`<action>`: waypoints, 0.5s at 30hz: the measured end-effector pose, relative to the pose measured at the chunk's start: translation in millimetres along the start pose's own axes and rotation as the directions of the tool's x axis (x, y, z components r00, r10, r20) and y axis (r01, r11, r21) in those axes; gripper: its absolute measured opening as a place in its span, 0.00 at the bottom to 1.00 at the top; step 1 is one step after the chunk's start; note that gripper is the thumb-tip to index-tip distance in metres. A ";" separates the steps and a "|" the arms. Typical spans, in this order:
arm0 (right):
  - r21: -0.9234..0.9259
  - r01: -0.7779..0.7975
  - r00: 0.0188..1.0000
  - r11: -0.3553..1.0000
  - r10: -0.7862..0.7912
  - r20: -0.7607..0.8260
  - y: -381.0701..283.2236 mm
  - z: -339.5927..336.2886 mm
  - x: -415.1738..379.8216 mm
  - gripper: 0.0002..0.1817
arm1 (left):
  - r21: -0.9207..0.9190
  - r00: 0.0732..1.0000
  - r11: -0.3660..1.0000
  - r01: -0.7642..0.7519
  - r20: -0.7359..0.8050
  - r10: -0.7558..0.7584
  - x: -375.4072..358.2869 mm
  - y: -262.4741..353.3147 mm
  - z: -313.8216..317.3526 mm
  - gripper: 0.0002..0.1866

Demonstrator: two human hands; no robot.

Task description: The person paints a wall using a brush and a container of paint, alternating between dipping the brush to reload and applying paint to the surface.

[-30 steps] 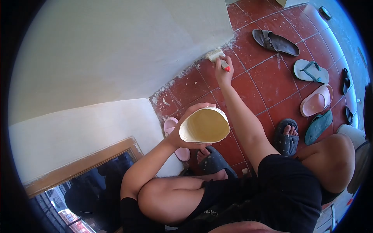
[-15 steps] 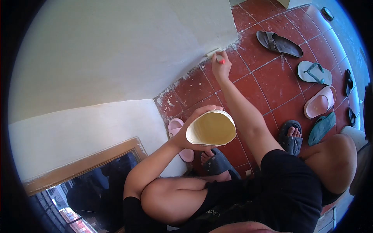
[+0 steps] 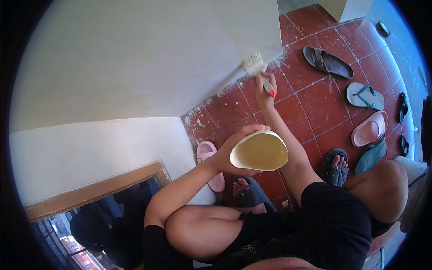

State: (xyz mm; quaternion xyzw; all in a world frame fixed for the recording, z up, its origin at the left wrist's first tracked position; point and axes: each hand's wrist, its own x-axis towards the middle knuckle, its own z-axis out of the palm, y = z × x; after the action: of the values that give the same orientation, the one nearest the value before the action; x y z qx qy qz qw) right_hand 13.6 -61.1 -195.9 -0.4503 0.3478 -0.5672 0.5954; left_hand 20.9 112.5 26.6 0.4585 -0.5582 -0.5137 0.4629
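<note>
- While your right hand (image 3: 263, 96) grips the paintbrush (image 3: 258, 72) by its handle, the bristles press on the foot of the cream wall (image 3: 135, 58) where it meets the red tiled floor (image 3: 324, 99); the fingers are closed round the handle, whose red tip shows below them.
- Judge the brush light and stiff in the handle, soft at the bristles; a hold low on the handle, as now, looks right.
- Your left hand (image 3: 231, 153) has its fingers wrapped round the paint cup (image 3: 259, 151), held out above your knee and tilted so its mouth faces you.
- That cup looks thin-walled and probably gives under a squeeze; its paint-smeared rim may be slippery, so the side wall is the safer grip.
- Inside it shows a yellowish cream coat of paint; how deep the liquid lies, you cannot tell.
- White splatter dots the tiles near the wall, and sandals (image 3: 328, 60) lie well apart on the floor.
</note>
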 end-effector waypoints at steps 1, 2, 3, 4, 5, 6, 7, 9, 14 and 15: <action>0.007 0.018 1.000 1.000 -0.018 0.003 7.9 -5.5 -0.6 0.08 | 0.045 1.000 0.999 -0.004 -0.012 0.004 -0.8 -2.3 1.3 0.50; -0.044 -0.044 0.998 0.998 0.042 -0.035 11.4 -11.1 -5.7 0.08 | 0.056 1.000 0.998 -0.016 -0.010 0.017 -0.7 -1.4 0.6 0.50; -0.096 -0.115 0.991 0.989 0.108 -0.078 8.1 -12.4 -9.4 0.08 | 0.011 1.000 1.000 0.009 -0.020 -0.009 -2.5 -0.2 1.5 0.50; -0.093 -0.111 0.992 0.989 0.105 -0.076 6.1 -10.6 -7.8 0.08 | -0.035 0.999 0.999 0.036 -0.027 -0.037 -3.7 1.1 2.1 0.50; -0.118 -0.175 0.980 0.977 0.161 -0.119 3.7 -9.6 -6.4 0.08 | -0.033 0.999 0.999 0.033 -0.027 -0.034 -4.7 1.7 2.5 0.50; -0.141 -0.240 0.962 0.960 0.216 -0.165 -0.1 -8.2 -5.7 0.09 | -0.036 0.999 0.999 0.035 -0.024 -0.036 -5.7 1.5 2.9 0.50; -0.247 -0.204 0.972 0.947 0.166 -0.165 5.3 0.1 2.1 0.09 | -0.038 0.999 0.999 0.035 -0.019 -0.035 -4.7 1.2 2.4 0.50; -0.379 -0.131 0.981 0.916 0.065 -0.181 -11.7 24.8 19.9 0.08 | -0.024 0.999 0.999 0.037 -0.006 -0.037 -4.6 1.1 3.7 0.50; 0.011 -0.175 0.974 0.985 0.175 -0.147 -90.2 47.6 26.6 0.08 | -0.024 1.000 1.000 0.003 -0.003 -0.003 -4.4 -3.6 2.3 0.50; 0.219 -0.096 0.986 0.971 0.122 -0.111 -114.7 51.2 24.8 0.08 | 0.016 1.000 1.000 -0.011 -0.007 0.011 -5.7 -5.7 1.6 0.50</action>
State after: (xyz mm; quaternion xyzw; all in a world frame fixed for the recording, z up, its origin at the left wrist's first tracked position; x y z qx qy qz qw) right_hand 22.3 -72.8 -68.7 -0.3279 0.3456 -0.5946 0.6477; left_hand 20.4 118.1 20.6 0.4608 -0.5631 -0.5053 0.4639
